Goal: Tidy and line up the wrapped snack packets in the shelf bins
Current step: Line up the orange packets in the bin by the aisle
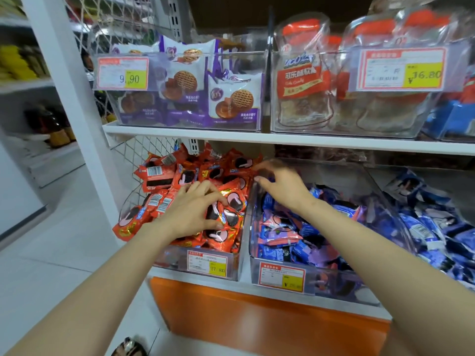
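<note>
Head view: right hand blurred near red packets.

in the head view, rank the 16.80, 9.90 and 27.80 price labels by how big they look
1. 16.80 price label, clearly the largest.
2. 9.90 price label.
3. 27.80 price label, only a little smaller than the 9.90 one. The wide-angle lens and differing nearness leave true sizes unsure.

One view only. Head-worn wide-angle camera is looking forward and down, sitting close to the lower bins: red packets are filling centre-left, blue packets centre-right. Upper shelf is crossing mid-frame, edges bowing.
</note>
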